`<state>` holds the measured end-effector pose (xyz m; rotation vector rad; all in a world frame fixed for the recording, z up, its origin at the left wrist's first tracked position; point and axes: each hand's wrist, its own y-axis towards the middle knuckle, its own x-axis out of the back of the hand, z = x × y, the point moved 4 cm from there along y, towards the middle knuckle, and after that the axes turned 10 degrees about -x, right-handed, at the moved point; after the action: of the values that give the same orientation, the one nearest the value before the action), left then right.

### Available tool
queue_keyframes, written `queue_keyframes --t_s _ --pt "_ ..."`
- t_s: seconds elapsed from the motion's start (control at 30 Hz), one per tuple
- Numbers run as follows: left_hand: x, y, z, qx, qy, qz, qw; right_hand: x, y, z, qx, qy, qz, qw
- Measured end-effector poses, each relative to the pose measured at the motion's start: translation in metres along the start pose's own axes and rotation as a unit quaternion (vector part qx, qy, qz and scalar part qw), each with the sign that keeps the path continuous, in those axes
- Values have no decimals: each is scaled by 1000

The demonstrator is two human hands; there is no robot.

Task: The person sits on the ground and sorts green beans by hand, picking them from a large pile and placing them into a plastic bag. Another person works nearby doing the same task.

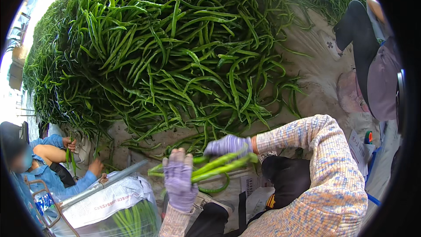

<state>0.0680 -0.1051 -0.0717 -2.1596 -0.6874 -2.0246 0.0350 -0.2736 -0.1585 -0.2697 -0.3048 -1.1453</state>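
My left hand (180,181), in a purple glove with bare fingertips, grips a small bunch of long green chili peppers (221,169). Their ends stick out on both sides of the palm. Just behind the bunch is my right hand (228,145), in a purple-and-white striped glove and blurred by motion. Its fingers point down toward loose peppers at the near edge of a large heap of green chili peppers (158,56). Whether those fingers hold a pepper is hidden. One curved pepper (215,188) hangs or lies below the bunch.
At lower left, a clear plastic bag (154,200) holds peppers and printed paper (115,200), beside a metal pole (105,184). A co-worker in blue (52,171) sits at left holding peppers. Another person's dark-clad leg (358,36) and a pinkish bucket (350,92) are at right.
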Motion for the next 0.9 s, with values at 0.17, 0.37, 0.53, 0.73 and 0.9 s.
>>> queue_keyframes --t_s 0.17,0.37,0.53,0.73,0.9 --pt "-53 -58 23 147 -221 101 959 84 56 -4 78 -303 -190 930" --pt "-97 -109 50 480 -619 -41 621 262 143 -88 -247 -649 -262 670" --pt "-81 -110 55 534 -707 -153 439 172 127 -53 -295 -382 -113 869" --pt "-98 -93 40 439 -820 -121 346 0 -9 -43 -245 100 -1 964" --pt "-118 -92 26 381 -876 -164 249 -52 -6 1 -180 136 22 974"
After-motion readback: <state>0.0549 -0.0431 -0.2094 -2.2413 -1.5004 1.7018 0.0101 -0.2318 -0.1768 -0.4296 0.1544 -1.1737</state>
